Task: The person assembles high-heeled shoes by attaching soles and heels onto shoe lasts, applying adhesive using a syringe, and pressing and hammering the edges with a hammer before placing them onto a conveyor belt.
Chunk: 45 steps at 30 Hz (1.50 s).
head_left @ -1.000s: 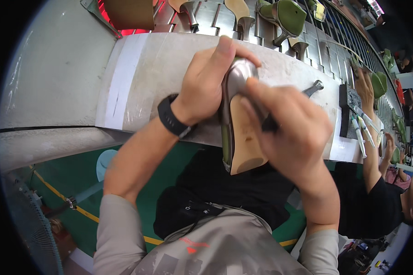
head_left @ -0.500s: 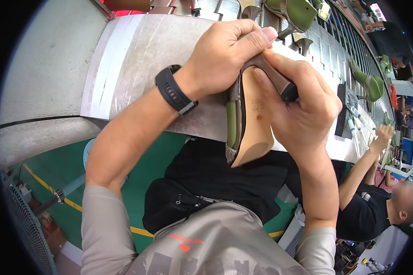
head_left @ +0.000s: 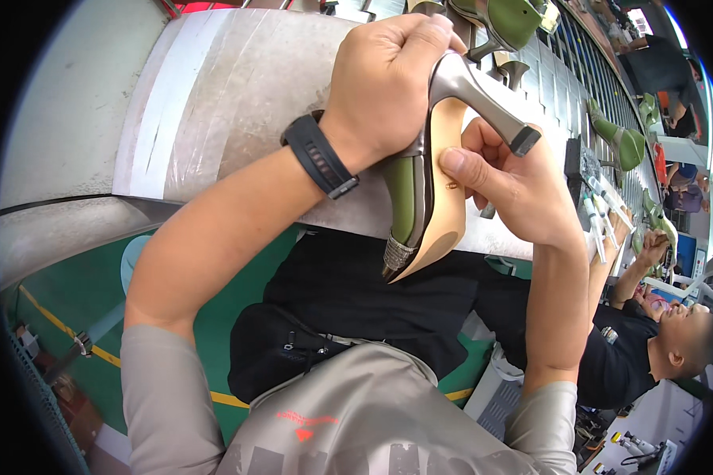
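Note:
A green high-heeled shoe [head_left: 404, 194] is held tilted above the edge of the worktable, its tan sole facing up and right, its toe pointing down toward me. Its dark metallic heel [head_left: 487, 99] sticks out to the right, and a sparkling band [head_left: 398, 253] circles the toe. My left hand [head_left: 384, 91] is closed around the back part of the shoe. My right hand [head_left: 527, 186] is closed at the sole's right side, thumb resting on the sole and fingers curled beneath the heel. A small hole-like mark shows on the sole beside the thumb.
The table [head_left: 269, 71] has a clear plastic covering. Another green shoe [head_left: 515, 24] stands beyond my hands on a slatted metal line. Syringes [head_left: 598, 214] lie at the right beside a dark block [head_left: 580, 166]. A co-worker in black [head_left: 618, 356] works at the right. A fan [head_left: 43, 396] stands lower left.
The shoe has turned so its heel swings further up and right. My right hand has let go of the heel and moved down to the sole. My left hand still grips the back part.

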Motion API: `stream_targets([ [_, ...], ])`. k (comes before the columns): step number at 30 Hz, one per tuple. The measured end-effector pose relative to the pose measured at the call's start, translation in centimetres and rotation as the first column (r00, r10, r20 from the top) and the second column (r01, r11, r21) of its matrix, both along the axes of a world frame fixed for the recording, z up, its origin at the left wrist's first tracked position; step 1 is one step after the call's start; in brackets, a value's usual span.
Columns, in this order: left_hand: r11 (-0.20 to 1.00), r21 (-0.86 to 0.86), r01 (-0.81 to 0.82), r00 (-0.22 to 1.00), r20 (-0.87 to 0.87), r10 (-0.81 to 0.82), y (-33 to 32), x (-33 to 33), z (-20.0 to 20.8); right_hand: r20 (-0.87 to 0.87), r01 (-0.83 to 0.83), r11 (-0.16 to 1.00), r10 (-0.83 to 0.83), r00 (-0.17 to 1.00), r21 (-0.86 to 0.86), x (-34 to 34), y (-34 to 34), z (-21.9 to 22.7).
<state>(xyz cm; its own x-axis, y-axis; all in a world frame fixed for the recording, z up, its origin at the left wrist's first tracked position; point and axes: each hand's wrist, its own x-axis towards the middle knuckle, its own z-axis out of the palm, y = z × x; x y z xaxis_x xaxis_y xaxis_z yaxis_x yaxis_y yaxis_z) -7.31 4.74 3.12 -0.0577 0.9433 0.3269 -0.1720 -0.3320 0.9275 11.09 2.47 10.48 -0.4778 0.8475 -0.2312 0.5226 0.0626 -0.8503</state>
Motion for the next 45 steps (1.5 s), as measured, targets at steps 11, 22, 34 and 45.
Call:
stream_targets([
  [11,0.934,0.094,-0.345,0.938,0.003,0.347,-0.3,1.9,0.3,0.008,0.034,0.997,-0.033,0.999,-0.063,-0.3,0.0,0.0],
  [22,0.987,0.054,-0.154,0.978,0.152,0.145,0.5,2.2,0.6,-0.11,0.148,0.988,-0.151,0.982,-0.035,0.3,0.1,-2.2],
  [34,0.999,0.032,-0.041,0.999,-0.029,0.042,0.9,1.3,1.0,-0.342,0.369,0.922,-0.311,0.887,0.117,-1.0,1.3,-4.4],
  [45,0.997,0.069,-0.035,0.999,-0.038,0.038,0.5,1.7,0.9,-0.372,0.102,0.956,-0.203,0.906,-0.273,2.5,-3.8,-2.9],
])
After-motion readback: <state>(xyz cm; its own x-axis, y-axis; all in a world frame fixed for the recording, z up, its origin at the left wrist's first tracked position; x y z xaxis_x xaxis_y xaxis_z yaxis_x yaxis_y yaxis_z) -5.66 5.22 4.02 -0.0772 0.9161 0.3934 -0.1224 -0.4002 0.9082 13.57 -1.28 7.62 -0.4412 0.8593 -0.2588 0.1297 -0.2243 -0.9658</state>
